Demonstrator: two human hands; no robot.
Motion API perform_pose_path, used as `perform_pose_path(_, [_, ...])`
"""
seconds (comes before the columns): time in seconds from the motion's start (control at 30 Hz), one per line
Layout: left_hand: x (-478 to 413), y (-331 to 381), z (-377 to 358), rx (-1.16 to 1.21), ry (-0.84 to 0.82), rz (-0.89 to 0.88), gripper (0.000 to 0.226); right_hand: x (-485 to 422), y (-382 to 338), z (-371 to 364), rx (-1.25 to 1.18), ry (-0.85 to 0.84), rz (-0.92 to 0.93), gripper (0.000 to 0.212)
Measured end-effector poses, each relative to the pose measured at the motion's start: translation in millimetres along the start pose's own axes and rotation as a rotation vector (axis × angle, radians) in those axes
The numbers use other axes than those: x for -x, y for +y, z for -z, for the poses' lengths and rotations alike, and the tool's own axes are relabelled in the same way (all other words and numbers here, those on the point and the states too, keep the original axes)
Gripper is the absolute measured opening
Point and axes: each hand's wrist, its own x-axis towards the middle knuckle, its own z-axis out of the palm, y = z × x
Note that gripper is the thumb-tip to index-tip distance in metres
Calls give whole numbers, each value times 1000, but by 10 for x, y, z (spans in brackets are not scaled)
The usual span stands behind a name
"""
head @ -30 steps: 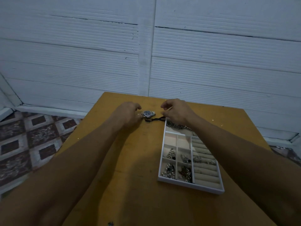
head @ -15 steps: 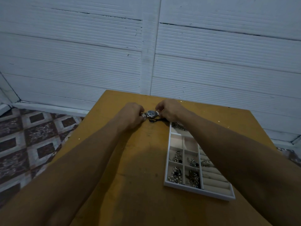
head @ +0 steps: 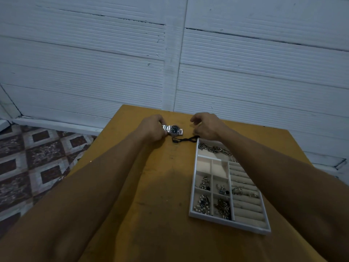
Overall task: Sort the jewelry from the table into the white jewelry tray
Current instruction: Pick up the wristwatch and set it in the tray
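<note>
2 bare arms reach across the yellow desk (head: 162, 195) to its far end. The left hand (head: 153, 129) is clamped on 1 end of a silver watch (head: 174, 129), thumb and fingers pinching the metal band. The dark dial lies face up just to the right of its knuckles, low over the desk.

The right hand (head: 206, 126) hangs a little apart from the watch's other end without touching it. Its fingers are loosely curled, with a clear gap between thumb and forefinger and nothing visible in that gap.

A black cord (head: 184, 139) lies on the desk on the near side of the watch. Its right end runs in under the right hand, and I cannot tell whether hand and cord touch.

The white jewelry tray (head: 226, 223) sits beneath the right forearm, its far corner close to the cord's end. A silver chain (head: 215, 149) lies in its far compartment. 4 small squares closer to the person hold clustered earrings (head: 203, 203), and a few rings (head: 237, 190) sit among the padded rolls along its right side.
</note>
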Motion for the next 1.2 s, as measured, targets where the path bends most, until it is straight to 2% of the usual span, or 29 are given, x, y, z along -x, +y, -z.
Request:
perform_pose_path(0.07, [-1, 70, 8, 191, -14, 115, 12, 41, 63, 29, -24, 20, -3, 43])
perform_pose_path(0.13, [1, 137, 14, 251, -24, 181, 11, 83, 115, 56, -33, 32, 2, 40])
perform_pose_path(0.2, [-11, 169, 5, 215, -47, 205, 13, 123, 160, 86, -42, 38, 5, 38])
perform_pose_path(0.33, [-13, 186, -28, 73, -77, 261, 39, 211, 252, 123, -63, 56, 7, 36])
perform_pose_path(0.5, [-19, 310, -30, 42, -123, 307, 19, 340, 329, 178, -86, 80, 18, 30])
perform_pose_path(0.63, [-25, 355, -89, 15, -94, 305, 25, 445, 405, 207, -56, 86, 19, 27])
perform_pose_path(0.9, [17, 406, -137, -115, -24, 230, 46, 604, 545, 294, -68, 87, -14, 21])
perform_pose_path(1.07, [93, 513, -92, -64, 4, 73, 33, 688, 575, 348, -130, 116, 1, 21])
perform_pose_path(1.2, [285, 797, -42, 4, -120, -117, 27, 766, 546, 362, -254, 145, 17, 23])
